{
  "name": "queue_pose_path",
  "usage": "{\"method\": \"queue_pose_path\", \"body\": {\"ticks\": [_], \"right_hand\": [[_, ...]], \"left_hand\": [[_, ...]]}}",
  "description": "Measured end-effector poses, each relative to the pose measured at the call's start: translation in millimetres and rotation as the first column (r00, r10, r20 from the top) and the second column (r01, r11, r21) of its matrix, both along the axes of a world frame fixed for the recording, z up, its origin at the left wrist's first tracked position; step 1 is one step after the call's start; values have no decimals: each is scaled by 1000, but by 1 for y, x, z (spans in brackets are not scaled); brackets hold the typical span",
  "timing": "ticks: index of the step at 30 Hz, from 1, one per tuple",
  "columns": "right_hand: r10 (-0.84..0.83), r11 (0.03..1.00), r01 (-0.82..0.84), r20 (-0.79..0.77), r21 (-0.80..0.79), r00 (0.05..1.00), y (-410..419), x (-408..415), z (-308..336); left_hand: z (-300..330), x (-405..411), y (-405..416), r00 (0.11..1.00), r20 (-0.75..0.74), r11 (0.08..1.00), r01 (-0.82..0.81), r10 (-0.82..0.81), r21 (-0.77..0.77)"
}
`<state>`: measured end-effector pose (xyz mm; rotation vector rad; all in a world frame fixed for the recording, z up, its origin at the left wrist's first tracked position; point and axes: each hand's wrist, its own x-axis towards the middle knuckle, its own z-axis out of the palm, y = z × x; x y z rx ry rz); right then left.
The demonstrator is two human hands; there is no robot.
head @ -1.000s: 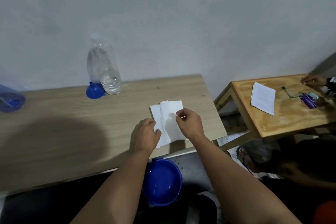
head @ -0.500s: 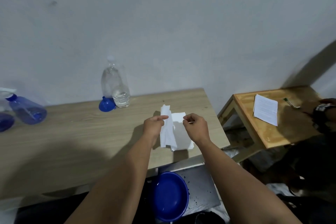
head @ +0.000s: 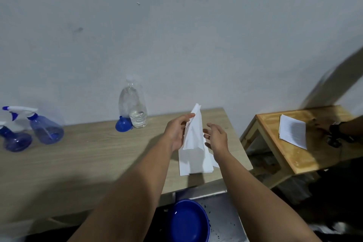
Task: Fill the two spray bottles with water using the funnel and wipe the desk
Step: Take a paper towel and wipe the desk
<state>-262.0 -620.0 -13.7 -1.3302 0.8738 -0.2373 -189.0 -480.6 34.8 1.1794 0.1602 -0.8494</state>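
The left hand (head: 176,133) pinches the upper edge of a white paper towel (head: 193,143) between thumb and fingertips, lifting it so the sheet hangs in a tall, loosely folded drape whose lower edge appears to rest on the desk (head: 88,155), though contact there is hard to confirm. The right hand (head: 216,137) hovers just beside the towel at its 3 o'clock, fingers spread and relaxed, holding nothing. Moving outward, at about 10 o'clock from the hands stands a clear water bottle (head: 133,108) with only a little water left in the bottom, and the blue funnel (head: 123,125) sits mouth-down touching its base. Far off toward 9 o'clock the two spray bottles (head: 31,129) stand side by side with their trigger heads on; both look to hold some water low down, but the blue tint makes the level uncertain. At 6 o'clock, below the desk edge, is a blue basin (head: 188,222). As a judgement, the filling looks finished: funnel set aside, caps fitted, source bottle nearly drained. What remains is the wipe itself, since the towel is raised rather than pressed flat to the wood, and no stroke has begun.
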Motion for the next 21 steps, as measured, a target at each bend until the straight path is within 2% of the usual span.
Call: {"method": "queue_pose_path", "body": {"ticks": [4, 8, 10, 12, 15, 21], "right_hand": [[157, 968, -147, -36, 202, 987, 8, 2, 4], [191, 908, -225, 129, 354, 973, 20, 8, -5], [183, 922, -223, 151, 317, 971, 32, 19, -10], [201, 947, -221, 109, 231, 974, 50, 31, -8], [279, 937, -297, 117, 184, 953, 83, 47, -3], [457, 889, -457, 78, -23, 886, 169, 79, -7]], "left_hand": [[1, 1, 9, 1000, -16, 998, -20, 19, -63], [-13, 7, 36, 993, 55, 993, -104, 101, 52], [-21, 9, 56, 985, 101, 973, -155, 139, 170], [-31, 13, 78, 971, 159, 939, -216, 178, 266], [-41, 20, 117, 938, 252, 869, -322, 238, 377], [-33, 28, 210, 835, 342, 729, -546, 432, 412]]}}
